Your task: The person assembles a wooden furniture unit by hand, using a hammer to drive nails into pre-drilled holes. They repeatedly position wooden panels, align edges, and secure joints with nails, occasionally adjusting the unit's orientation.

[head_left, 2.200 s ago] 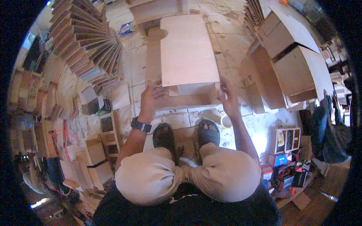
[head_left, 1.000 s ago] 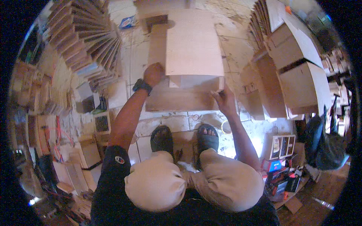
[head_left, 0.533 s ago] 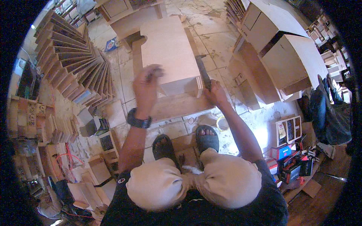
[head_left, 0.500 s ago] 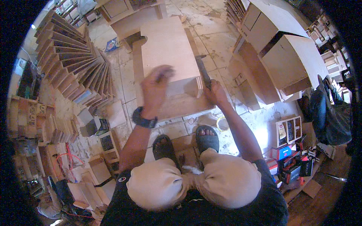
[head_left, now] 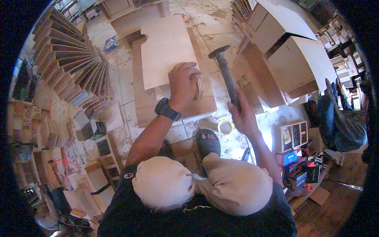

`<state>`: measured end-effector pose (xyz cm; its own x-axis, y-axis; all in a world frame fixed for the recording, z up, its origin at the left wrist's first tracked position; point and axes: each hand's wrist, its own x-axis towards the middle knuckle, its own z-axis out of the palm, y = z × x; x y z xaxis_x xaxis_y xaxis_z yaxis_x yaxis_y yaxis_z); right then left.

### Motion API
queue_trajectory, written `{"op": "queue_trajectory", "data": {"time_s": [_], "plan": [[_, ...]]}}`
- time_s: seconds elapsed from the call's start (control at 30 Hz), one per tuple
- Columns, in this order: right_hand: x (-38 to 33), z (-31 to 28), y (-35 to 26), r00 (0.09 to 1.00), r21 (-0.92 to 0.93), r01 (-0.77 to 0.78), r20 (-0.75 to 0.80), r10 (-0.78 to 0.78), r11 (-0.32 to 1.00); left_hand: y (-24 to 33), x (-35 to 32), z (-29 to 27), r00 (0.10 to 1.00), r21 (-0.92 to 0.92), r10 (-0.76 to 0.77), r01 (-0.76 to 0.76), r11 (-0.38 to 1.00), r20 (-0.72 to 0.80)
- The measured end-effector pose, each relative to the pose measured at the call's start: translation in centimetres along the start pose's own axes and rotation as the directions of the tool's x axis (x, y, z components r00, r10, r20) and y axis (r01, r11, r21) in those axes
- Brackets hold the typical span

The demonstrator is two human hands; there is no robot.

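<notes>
The left hand (head_left: pixel 182 85) lay palm-down, fingers curled over the near right corner of a plywood box (head_left: pixel 169 51) resting on a larger board (head_left: pixel 144 106) on the tiled floor (head_left: pixel 219 23). The right hand (head_left: pixel 242 116) was closed around the handle of a dark hammer (head_left: pixel 226 71), its head raised at the far end, just right of the box. A roll of yellow tape (head_left: pixel 226 127) lay near the sandalled foot (head_left: pixel 208 142). Stacked wooden cabinets (head_left: pixel 292 51) stood at right.
</notes>
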<state>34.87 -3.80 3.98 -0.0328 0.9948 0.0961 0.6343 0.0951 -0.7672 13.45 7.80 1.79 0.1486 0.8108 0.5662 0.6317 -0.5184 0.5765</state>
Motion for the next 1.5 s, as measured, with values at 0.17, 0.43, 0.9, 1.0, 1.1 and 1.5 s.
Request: {"op": "queue_trajectory", "data": {"time_s": [0.17,0.43,0.9,1.0,1.1,1.5], "plan": [[-2.0,-2.3,-3.5,0.980,-0.204,0.195,0.069,-0.184,0.959,0.0,0.1,-0.2,1.000,-0.025,0.001,-0.001,1.000,0.002],[-3.5,-1.5,-3.1,1.000,-0.040,0.015,0.026,-0.014,0.999,-0.4,0.0,-0.6,0.997,-0.029,0.048,-0.046,0.998,0.061],[-4.7,1.9,-2.0,0.883,0.715,-0.469,0.359,0.304,0.518,-0.6,-1.6,-1.3,0.983,0.225,0.155,-0.174,0.959,0.101],[-5.1,2.1,-1.8,0.887,0.726,-0.457,0.330,0.322,0.515,-0.8,-1.8,-1.1,0.981,0.258,0.155,-0.181,0.949,0.119],[-4.9,1.9,-2.3,0.868,0.655,-0.496,0.360,0.341,0.570,-1.1,-1.8,-0.9,0.980,0.270,0.146,-0.179,0.946,0.139],[-1.9,-3.2,-6.4,0.984,-0.285,0.175,0.032,-0.174,0.942,-0.8,-1.7,-1.2,0.972,0.236,0.193,-0.221,0.946,0.135]]}}
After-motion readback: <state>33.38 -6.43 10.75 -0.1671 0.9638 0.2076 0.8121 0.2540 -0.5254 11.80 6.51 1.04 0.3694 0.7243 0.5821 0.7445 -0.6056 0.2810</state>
